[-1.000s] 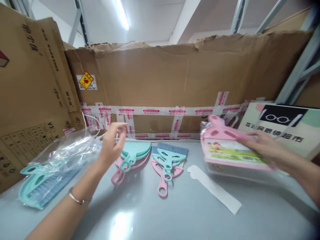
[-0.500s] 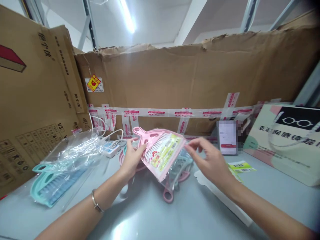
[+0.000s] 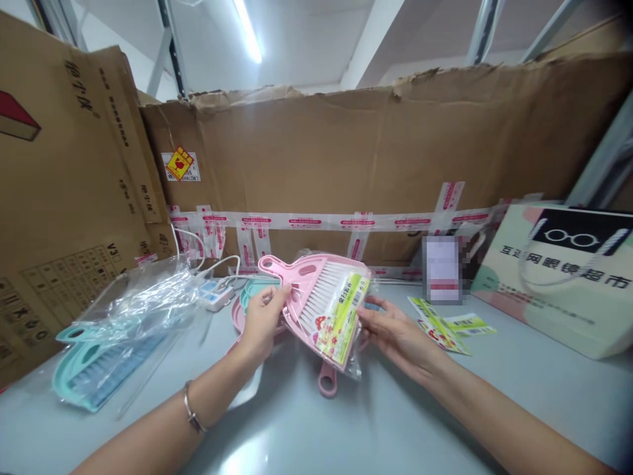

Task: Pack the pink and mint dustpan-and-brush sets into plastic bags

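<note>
My left hand (image 3: 266, 320) grips a pink dustpan (image 3: 302, 267) near its handle, thumb on top. A white-bristled brush (image 3: 316, 290) lies inside the pan, beside a green and yellow label card (image 3: 343, 316) with mushroom pictures. Clear plastic film (image 3: 354, 369) shows around the pan's lower right edge. My right hand (image 3: 400, 336) closes its fingers on that right edge, some fingertips hidden behind it. Below the pan a pink handle with a hole (image 3: 327, 381) sticks out. Another pink piece and a teal piece (image 3: 254, 288) are partly hidden behind my left hand.
A teal dustpan set (image 3: 93, 366) in clear plastic lies at left, near a white power strip (image 3: 217, 295). Loose label cards (image 3: 440, 326) lie at right, before an upright phone (image 3: 442, 269) and a paper bag (image 3: 558, 284). Large cardboard boxes (image 3: 306, 158) stand behind.
The pink dustpan has turned so its label faces me more fully. My right hand has moved in against its right edge. The white strip under my right forearm no longer shows there.
</note>
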